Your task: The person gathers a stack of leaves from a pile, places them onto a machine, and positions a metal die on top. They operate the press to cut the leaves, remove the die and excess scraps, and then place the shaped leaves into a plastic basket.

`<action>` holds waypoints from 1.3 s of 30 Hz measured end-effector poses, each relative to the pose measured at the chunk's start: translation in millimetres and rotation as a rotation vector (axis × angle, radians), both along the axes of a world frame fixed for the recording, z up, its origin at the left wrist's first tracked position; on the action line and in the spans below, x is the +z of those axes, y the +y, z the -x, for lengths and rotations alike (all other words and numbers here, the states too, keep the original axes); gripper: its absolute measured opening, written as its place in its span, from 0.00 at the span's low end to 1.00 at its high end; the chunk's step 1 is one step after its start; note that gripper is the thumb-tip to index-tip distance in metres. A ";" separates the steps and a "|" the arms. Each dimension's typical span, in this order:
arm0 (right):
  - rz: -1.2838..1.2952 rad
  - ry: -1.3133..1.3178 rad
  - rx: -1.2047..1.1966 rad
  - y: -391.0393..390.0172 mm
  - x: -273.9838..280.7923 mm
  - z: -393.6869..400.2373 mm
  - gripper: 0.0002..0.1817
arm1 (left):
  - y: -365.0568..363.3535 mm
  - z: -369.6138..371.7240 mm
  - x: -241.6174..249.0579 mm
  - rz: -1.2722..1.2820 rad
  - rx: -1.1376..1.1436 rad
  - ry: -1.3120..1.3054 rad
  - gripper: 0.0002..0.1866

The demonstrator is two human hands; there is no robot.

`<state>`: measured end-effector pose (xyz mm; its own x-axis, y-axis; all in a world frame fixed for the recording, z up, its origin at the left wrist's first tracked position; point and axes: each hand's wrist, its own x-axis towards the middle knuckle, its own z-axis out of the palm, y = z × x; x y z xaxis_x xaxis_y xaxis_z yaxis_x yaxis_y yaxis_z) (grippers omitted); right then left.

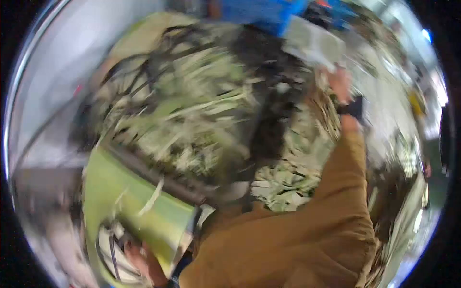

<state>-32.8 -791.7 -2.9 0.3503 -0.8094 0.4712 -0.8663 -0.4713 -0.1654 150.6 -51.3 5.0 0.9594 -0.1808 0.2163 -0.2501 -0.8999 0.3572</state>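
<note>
My right hand, with a dark watch at the wrist, reaches out at the upper right. Its fingers meet the lower corner of a pale white, sheet-like piece; motion blur hides whether they grip it. Below the hand lie brownish strips and a heap of pale green scraps. At the lower left, my left hand is beside a dark, curved strap or cable on a yellow-green surface. Its fingers are too smeared to read.
A large pile of pale green and whitish strips fills the middle, with dark bands across it. A dark rail edges its near side. Blue material stands at the back. More scraps lie far right.
</note>
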 end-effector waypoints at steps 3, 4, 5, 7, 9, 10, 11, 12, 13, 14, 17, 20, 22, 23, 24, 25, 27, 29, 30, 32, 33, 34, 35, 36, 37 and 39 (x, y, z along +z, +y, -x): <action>-0.307 -0.302 0.510 60.2 4.6 -106.5 0.22 | 6.3 -1.3 -5.2 0.206 0.206 0.153 0.26; -0.414 -0.397 0.673 122.8 23.7 -143.1 0.18 | 17.2 -4.3 -12.7 -0.396 0.002 -0.123 0.25; -0.547 -0.358 0.838 182.8 44.1 -169.3 0.17 | -2.5 -5.4 8.8 -0.295 0.109 0.072 0.24; -0.460 -0.304 1.357 285.6 69.3 -202.2 0.14 | -13.1 -0.3 21.5 -0.274 0.057 0.040 0.22; -0.656 -0.248 1.736 375.8 79.5 -231.0 0.15 | -11.6 0.2 22.5 -0.253 -0.059 -0.121 0.20; -0.717 -0.226 1.886 417.7 72.0 -239.0 0.15 | -8.4 7.8 22.1 -0.242 -0.034 -0.131 0.20; -0.614 -0.069 2.025 452.5 69.0 -248.1 0.15 | -5.6 10.8 21.0 -0.243 -0.054 -0.106 0.20; -0.594 -0.074 2.149 490.9 63.0 -251.5 0.14 | -3.5 13.8 20.0 -0.243 -0.075 -0.085 0.20; -0.469 -0.106 2.282 525.9 58.5 -255.7 0.13 | -2.6 19.2 14.8 -0.260 -0.062 -0.110 0.19; -0.482 0.071 2.277 557.9 46.1 -256.2 0.11 | -1.1 23.9 11.5 -0.234 -0.056 -0.147 0.17; -0.058 0.187 2.153 600.4 46.5 -246.5 0.06 | 3.3 26.1 11.3 -0.152 -0.039 -0.193 0.14; -0.022 0.166 2.125 613.3 40.1 -252.7 0.06 | 3.9 23.2 22.5 -0.064 -0.088 -0.205 0.14; 0.009 0.264 2.144 615.1 37.3 -257.8 0.06 | 6.4 23.2 23.6 -0.021 -0.072 -0.208 0.15; 0.017 0.331 2.140 615.3 37.7 -260.2 0.06 | 8.2 23.3 26.6 -0.006 -0.084 -0.208 0.15; 0.135 0.170 2.192 614.2 38.7 -260.4 0.05 | 9.9 24.8 35.4 -0.046 -0.106 -0.151 0.16; 0.164 0.182 2.218 615.2 43.2 -257.2 0.05 | 11.4 26.1 36.1 -0.030 -0.076 -0.164 0.16; 0.279 0.132 2.192 619.7 63.7 -246.0 0.04 | 12.0 26.9 41.1 -0.055 -0.094 -0.092 0.18; 0.311 0.059 2.232 621.2 92.1 -233.2 0.04 | 14.5 32.6 53.2 -0.032 -0.108 -0.051 0.19; 0.342 0.086 2.202 619.8 100.3 -232.1 0.04 | 18.3 33.8 52.3 0.058 -0.173 -0.195 0.19; 0.290 0.115 2.115 619.3 99.7 -247.9 0.07 | 34.1 39.0 48.0 0.156 -0.218 -0.497 0.22; 0.177 0.163 2.025 616.6 99.4 -260.8 0.08 | 45.9 47.1 45.3 0.158 -0.208 -0.503 0.22; 0.063 0.209 1.933 613.0 99.9 -276.2 0.09 | 59.7 56.5 42.8 0.141 -0.090 -0.599 0.24; 0.030 0.232 1.852 609.2 98.6 -297.2 0.11 | 72.7 63.9 41.2 0.124 0.030 -0.693 0.26; 0.043 0.212 1.799 600.3 95.9 -314.5 0.11 | 83.7 69.1 41.2 0.098 0.160 -0.614 0.27; -0.068 0.311 1.676 594.5 93.3 -331.3 0.11 | 93.7 73.8 41.0 0.075 0.293 -0.535 0.27; 0.012 0.256 1.652 572.8 55.1 -372.8 0.11 | 113.1 76.8 28.8 -0.015 0.400 -0.442 0.25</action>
<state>340.0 -218.9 52.2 0.8294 0.4868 0.2742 0.5276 -0.8439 -0.0977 73.8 61.8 33.8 0.7732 0.1701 0.6109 -0.0123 -0.9591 0.2827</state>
